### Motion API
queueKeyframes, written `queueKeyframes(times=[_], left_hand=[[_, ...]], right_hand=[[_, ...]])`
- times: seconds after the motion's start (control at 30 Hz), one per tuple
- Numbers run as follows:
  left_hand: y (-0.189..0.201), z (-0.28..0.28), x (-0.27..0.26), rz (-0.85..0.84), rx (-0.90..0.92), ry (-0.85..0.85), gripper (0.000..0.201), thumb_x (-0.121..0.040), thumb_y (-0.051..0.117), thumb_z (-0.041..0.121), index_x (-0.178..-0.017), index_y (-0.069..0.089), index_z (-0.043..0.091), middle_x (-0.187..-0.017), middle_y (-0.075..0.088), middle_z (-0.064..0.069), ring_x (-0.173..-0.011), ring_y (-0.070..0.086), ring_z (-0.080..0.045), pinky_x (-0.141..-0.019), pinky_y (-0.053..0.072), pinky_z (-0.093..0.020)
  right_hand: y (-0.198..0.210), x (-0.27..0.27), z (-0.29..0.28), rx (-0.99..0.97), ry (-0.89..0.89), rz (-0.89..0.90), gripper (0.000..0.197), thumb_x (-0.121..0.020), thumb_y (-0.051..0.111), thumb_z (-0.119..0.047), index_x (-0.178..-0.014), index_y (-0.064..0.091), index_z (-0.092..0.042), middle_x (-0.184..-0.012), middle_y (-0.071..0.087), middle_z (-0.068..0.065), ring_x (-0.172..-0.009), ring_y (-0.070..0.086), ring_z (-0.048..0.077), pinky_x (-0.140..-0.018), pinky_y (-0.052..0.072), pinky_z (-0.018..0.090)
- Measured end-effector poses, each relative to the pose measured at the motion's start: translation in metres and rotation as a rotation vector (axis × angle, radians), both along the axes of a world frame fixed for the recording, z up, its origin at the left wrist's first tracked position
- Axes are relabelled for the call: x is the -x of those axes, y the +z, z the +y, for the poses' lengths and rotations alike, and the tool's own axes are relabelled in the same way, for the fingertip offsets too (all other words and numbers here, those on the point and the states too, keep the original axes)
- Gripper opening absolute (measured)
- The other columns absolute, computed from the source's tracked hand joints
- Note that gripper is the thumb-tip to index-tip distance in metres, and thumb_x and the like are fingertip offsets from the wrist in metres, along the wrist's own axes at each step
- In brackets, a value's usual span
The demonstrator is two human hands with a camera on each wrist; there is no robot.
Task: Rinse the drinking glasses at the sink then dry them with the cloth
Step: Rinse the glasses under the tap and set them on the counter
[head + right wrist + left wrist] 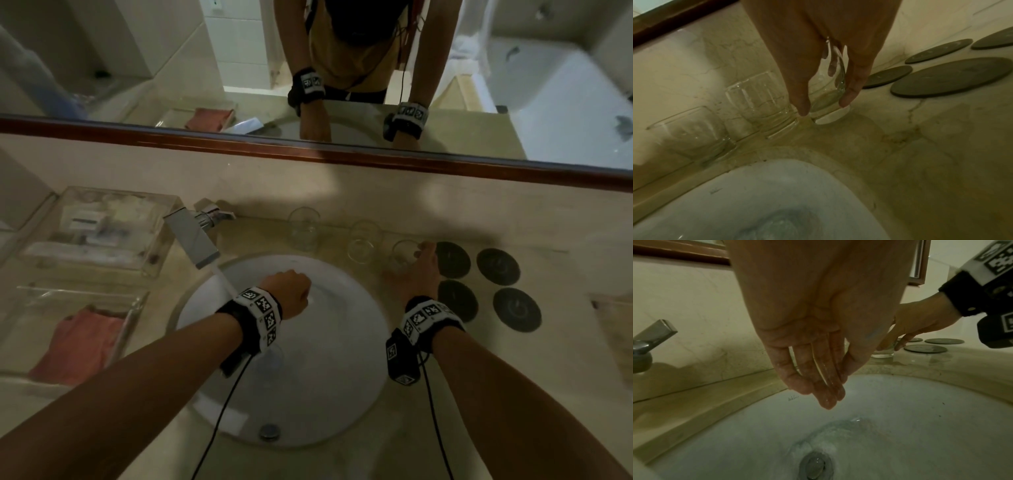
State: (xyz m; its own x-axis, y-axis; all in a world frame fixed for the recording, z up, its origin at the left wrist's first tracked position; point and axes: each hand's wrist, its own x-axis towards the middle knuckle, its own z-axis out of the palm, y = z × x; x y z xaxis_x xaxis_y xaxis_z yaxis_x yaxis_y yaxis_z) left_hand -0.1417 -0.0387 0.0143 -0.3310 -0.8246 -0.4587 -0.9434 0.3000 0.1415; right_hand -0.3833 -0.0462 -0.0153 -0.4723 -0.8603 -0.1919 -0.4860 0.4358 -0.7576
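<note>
**Hand takes third glass beside running sink**

A person stands over a round white sink [342,394] set in a marbled bench [931,162], water streaming from the chrome tap [195,240] into the basin. The right hand [416,270] reaches past the sink's far right rim, its grip grasping a clear drinking glass [830,104] that stands upright on the bench, thumb on one side and fingers on the other. Two more glasses stand in a row to the left of it along the back of the sink: the middle glass [363,245] just beside the held one, the far glass [303,228] nearer the tap. The left hand [818,340] hangs over the basin, wet, its grip released, fingers straight and pointing down, holding nothing. Four dark round coasters [496,265] lie on the bench to the right of the sink, the nearest just beside the held glass. To the left of the sink a pink cloth [80,342] lies folded in a clear tray [137,308], with a clear box of toiletries [157,240] behind it. A wood-framed mirror [308,68] runs along the wall behind the sink.
</note>
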Motion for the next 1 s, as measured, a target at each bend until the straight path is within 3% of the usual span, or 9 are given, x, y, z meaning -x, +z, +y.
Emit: queueKeyframes(times=[0.13, 0.2, 0.33, 0.47, 0.57, 0.63, 0.7, 0.8, 1.0], left_hand=[[-0.001, 0.000, -0.001, 0.004, 0.005, 0.009, 0.021, -0.094, 0.045, 0.025, -0.100, 0.063, 0.015, -0.101, 0.064, -0.006, -0.089, 0.062, -0.026, -0.075, 0.049, -0.030], [0.000, 0.002, -0.003, 0.000, 0.007, 0.008, 0.022, -0.094, 0.045, 0.025, -0.101, 0.063, 0.014, -0.103, 0.063, -0.007, -0.091, 0.061, -0.027, -0.077, 0.048, -0.031], [0.001, 0.008, -0.015, -0.005, 0.006, 0.011, 0.028, -0.095, 0.042, 0.026, -0.101, 0.064, 0.009, -0.103, 0.064, -0.011, -0.093, 0.061, -0.029, -0.079, 0.048, -0.033], [-0.003, 0.020, -0.036, -0.027, 0.010, 0.035, 0.027, -0.095, 0.042, 0.024, -0.103, 0.064, 0.010, -0.104, 0.066, -0.011, -0.095, 0.062, -0.028, -0.081, 0.051, -0.035], [-0.007, 0.031, -0.056, -0.013, -0.008, 0.077, 0.023, -0.094, 0.047, 0.022, -0.105, 0.064, 0.010, -0.107, 0.064, -0.011, -0.099, 0.062, -0.029, -0.085, 0.052, -0.036], [-0.012, 0.038, -0.071, 0.003, -0.037, 0.105, 0.021, -0.093, 0.050, 0.022, -0.104, 0.063, 0.011, -0.110, 0.064, -0.012, -0.100, 0.061, -0.030, -0.087, 0.051, -0.036], [-0.017, 0.045, -0.087, 0.006, -0.054, 0.115, 0.020, -0.092, 0.051, 0.022, -0.104, 0.062, 0.011, -0.110, 0.063, -0.013, -0.100, 0.061, -0.030, -0.087, 0.050, -0.035], [-0.024, 0.056, -0.107, -0.019, -0.046, 0.109, 0.023, -0.094, 0.048, 0.024, -0.107, 0.062, 0.011, -0.111, 0.062, -0.011, -0.101, 0.059, -0.029, -0.086, 0.047, -0.032], [-0.041, 0.070, -0.137, -0.017, -0.061, 0.124, 0.022, -0.095, 0.047, 0.024, -0.106, 0.061, 0.012, -0.108, 0.061, -0.012, -0.096, 0.059, -0.030, -0.078, 0.044, -0.033]], right_hand=[[0.004, -0.001, 0.005, -0.027, 0.023, 0.017, 0.096, -0.064, 0.084, -0.031, -0.140, 0.026, -0.020, -0.146, 0.030, 0.011, -0.129, 0.040, 0.037, -0.102, 0.044, 0.050], [0.008, -0.004, 0.012, -0.031, 0.060, 0.242, 0.106, -0.063, 0.084, -0.046, -0.145, 0.023, -0.018, -0.152, 0.022, 0.013, -0.137, 0.025, 0.036, -0.109, 0.032, 0.052], [0.009, -0.027, 0.029, 0.128, 0.312, 0.600, 0.072, -0.078, 0.071, -0.048, -0.136, 0.041, -0.018, -0.143, 0.038, 0.014, -0.130, 0.036, 0.033, -0.108, 0.032, 0.046], [0.001, -0.069, 0.044, 0.217, 0.667, 0.307, 0.053, -0.078, 0.076, -0.038, -0.120, 0.054, -0.015, -0.116, 0.053, 0.007, -0.099, 0.053, 0.025, -0.086, 0.050, 0.041], [-0.009, -0.101, 0.058, -0.119, 1.010, 0.057, 0.077, -0.074, 0.080, -0.043, -0.136, 0.039, -0.024, -0.126, 0.044, -0.002, -0.105, 0.042, 0.010, -0.099, 0.044, 0.035], [-0.022, -0.122, 0.065, -0.272, 1.129, 0.008, 0.094, -0.069, 0.085, -0.043, -0.144, 0.030, -0.027, -0.135, 0.038, -0.003, -0.116, 0.041, 0.011, -0.103, 0.039, 0.033], [-0.038, -0.143, 0.071, -0.368, 1.176, 0.008, 0.103, -0.065, 0.087, -0.046, -0.146, 0.024, -0.032, -0.147, 0.032, 0.001, -0.131, 0.039, 0.020, -0.109, 0.037, 0.042], [-0.059, -0.169, 0.075, -0.513, 1.269, 0.132, 0.114, -0.059, 0.090, -0.045, -0.147, 0.019, -0.035, -0.147, 0.032, 0.006, -0.132, 0.041, 0.030, -0.107, 0.040, 0.052], [-0.086, -0.196, 0.082, -0.605, 1.277, 0.296, 0.104, -0.064, 0.089, -0.021, -0.143, 0.024, -0.032, -0.133, 0.042, 0.008, -0.117, 0.053, 0.035, -0.091, 0.051, 0.046]])
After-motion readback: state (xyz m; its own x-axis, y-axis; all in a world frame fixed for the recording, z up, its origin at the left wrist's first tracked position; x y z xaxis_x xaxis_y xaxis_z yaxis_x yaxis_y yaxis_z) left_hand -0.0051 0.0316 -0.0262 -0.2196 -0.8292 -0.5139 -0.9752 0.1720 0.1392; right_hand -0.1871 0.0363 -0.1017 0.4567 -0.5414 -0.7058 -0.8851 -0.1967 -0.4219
